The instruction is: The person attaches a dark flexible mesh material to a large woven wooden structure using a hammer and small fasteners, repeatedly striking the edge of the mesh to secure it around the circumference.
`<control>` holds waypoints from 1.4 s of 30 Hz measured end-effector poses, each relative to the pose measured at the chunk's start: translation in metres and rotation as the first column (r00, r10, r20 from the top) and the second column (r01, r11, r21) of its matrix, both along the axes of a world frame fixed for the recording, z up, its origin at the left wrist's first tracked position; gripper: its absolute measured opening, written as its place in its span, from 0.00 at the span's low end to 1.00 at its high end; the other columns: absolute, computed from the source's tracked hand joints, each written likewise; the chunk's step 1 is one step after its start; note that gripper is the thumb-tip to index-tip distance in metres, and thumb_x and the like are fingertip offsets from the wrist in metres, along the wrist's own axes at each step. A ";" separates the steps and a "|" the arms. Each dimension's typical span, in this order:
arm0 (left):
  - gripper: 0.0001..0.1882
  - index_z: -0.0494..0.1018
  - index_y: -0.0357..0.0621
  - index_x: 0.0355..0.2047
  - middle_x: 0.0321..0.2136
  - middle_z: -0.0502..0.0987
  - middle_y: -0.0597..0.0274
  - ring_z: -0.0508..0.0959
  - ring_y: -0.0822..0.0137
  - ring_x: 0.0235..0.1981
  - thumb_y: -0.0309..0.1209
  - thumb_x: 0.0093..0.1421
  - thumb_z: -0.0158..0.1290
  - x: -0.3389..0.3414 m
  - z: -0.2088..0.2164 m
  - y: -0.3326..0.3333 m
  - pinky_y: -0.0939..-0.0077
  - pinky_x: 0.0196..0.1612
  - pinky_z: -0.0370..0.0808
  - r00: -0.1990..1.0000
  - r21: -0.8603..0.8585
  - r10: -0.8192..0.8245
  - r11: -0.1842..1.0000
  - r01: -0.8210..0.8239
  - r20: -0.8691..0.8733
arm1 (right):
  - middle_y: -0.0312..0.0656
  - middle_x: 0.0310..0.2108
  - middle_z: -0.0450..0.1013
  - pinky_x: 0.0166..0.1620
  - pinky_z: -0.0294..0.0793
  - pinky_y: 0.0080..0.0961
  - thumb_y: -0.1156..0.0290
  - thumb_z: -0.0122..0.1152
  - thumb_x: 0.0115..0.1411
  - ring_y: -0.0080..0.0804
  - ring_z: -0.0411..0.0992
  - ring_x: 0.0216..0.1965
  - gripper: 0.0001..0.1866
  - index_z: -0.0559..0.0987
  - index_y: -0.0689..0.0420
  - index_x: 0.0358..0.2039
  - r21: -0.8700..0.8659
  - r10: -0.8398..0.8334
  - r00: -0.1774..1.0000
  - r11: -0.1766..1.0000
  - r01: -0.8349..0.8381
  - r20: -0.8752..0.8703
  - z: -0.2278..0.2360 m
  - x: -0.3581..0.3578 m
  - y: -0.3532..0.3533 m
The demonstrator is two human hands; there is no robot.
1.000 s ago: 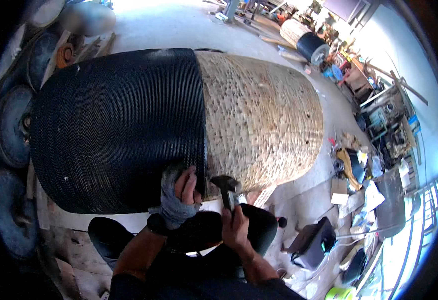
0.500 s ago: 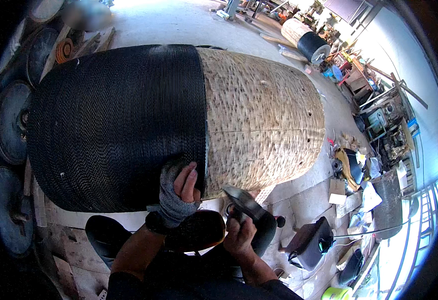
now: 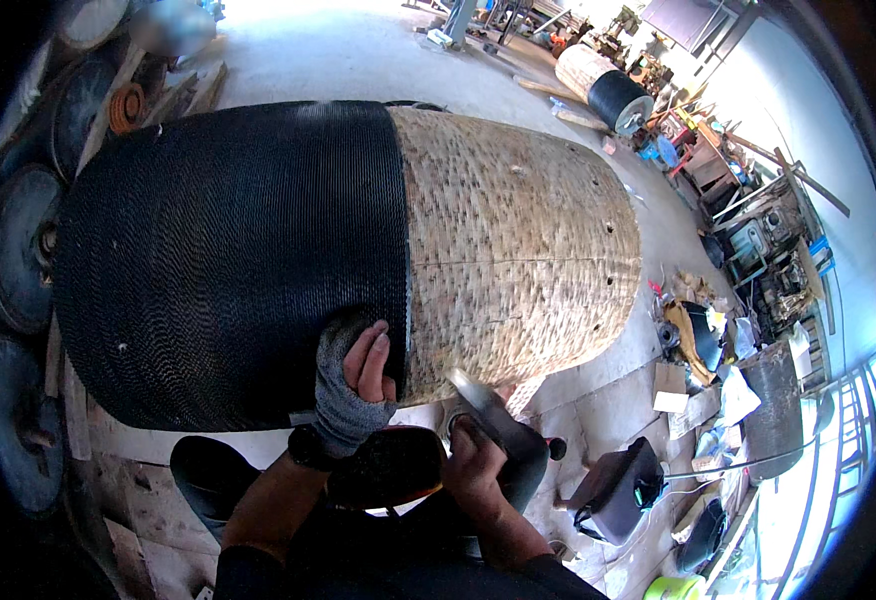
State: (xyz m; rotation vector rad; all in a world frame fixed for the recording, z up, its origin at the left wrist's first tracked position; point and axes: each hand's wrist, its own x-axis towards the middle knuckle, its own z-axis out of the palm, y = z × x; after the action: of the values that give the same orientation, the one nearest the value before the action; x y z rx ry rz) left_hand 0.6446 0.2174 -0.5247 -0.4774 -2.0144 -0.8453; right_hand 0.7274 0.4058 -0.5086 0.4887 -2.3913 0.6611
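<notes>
A large roller lies crosswise before me. Its left part is wrapped in a black ridged winding (image 3: 238, 240), and its right part is bare, pitted pale wood (image 3: 518, 250). My left hand (image 3: 351, 385), in a grey glove with bare fingertips, rests on the near side of the winding close to its edge. Those fingers are curled, and whatever they pinch is hidden. Below the wood's near edge, my right hand (image 3: 473, 462) is closed round what looks like a hammer (image 3: 486, 408). Its metal head is blurred and tilts up toward the roller.
Dark round discs (image 3: 23, 250) line the left side. A smaller half-black roller (image 3: 618, 95) lies far right. On the right floor stand a dark box-shaped bag (image 3: 618, 490), cardboard (image 3: 670, 385) and scraps. Under my hands sits a dark rounded seat-like thing (image 3: 383, 470).
The hammer head has shifted and tilted more upright, with my right hand slightly farther left. My left hand keeps its place on the winding. The whole view has moved slightly.
</notes>
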 end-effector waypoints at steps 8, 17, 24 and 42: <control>0.30 0.59 0.33 0.58 0.55 0.67 0.44 0.71 0.52 0.54 0.20 0.52 0.46 0.002 0.000 -0.002 0.58 0.56 0.69 0.999 0.020 -0.035 0.999 0.035 0.019 | 0.56 0.22 0.71 0.25 0.71 0.42 0.71 0.55 0.60 0.61 0.72 0.24 0.09 0.68 0.62 0.35 -0.315 0.024 0.967 0.947 0.059 0.255 0.005 0.018 -0.006; 0.27 0.60 0.34 0.58 0.54 0.68 0.45 0.71 0.53 0.55 0.22 0.55 0.44 0.003 -0.004 0.001 0.58 0.56 0.69 1.000 -0.002 0.009 1.000 -0.009 0.022 | 0.52 0.21 0.71 0.23 0.71 0.41 0.72 0.57 0.58 0.56 0.72 0.22 0.09 0.69 0.60 0.36 -0.222 -0.101 0.916 0.954 0.199 0.389 -0.010 0.009 -0.002; 0.30 0.60 0.35 0.58 0.54 0.68 0.46 0.70 0.53 0.55 0.21 0.51 0.47 -0.001 0.006 0.001 0.58 0.57 0.68 0.999 -0.041 0.034 0.999 -0.034 0.017 | 0.56 0.22 0.71 0.26 0.70 0.45 0.69 0.58 0.59 0.62 0.72 0.25 0.11 0.69 0.60 0.37 -0.113 -0.158 0.865 0.965 0.238 0.476 -0.014 -0.006 -0.012; 0.27 0.58 0.37 0.60 0.55 0.67 0.45 0.70 0.51 0.54 0.29 0.60 0.43 0.001 0.010 0.001 0.55 0.57 0.66 0.998 -0.030 0.017 0.999 -0.015 0.053 | 0.51 0.22 0.72 0.24 0.71 0.43 0.72 0.58 0.58 0.54 0.73 0.22 0.09 0.68 0.61 0.34 -0.101 -0.134 0.940 0.980 0.174 0.315 -0.015 0.000 -0.009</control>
State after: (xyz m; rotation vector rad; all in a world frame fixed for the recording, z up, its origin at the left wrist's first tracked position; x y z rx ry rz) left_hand 0.6459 0.2183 -0.5151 -0.4596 -2.0795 -0.8271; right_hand 0.7275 0.3968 -0.5238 0.1477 -2.6207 0.8649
